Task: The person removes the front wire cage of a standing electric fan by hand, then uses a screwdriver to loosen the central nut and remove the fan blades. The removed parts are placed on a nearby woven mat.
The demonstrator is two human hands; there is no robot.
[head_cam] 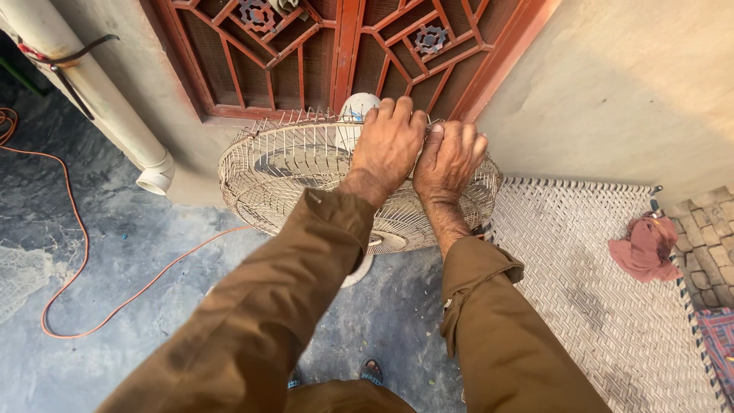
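Wire fan guard (306,172): judged light, springy, easily bent. Far rim is gripped by left hand (390,145) and right hand (449,157), fingers curled closed over wires.

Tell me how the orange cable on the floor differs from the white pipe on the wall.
The orange cable is thin and lies in loose curves across the grey floor; the white pipe is thick, straight and rigid. The cable runs toward the fan's wire guard, under the person's left hand and right hand; the pipe slants down the wall, strapped by a dark band, ending in an open mouth above the floor. Both are long and round.
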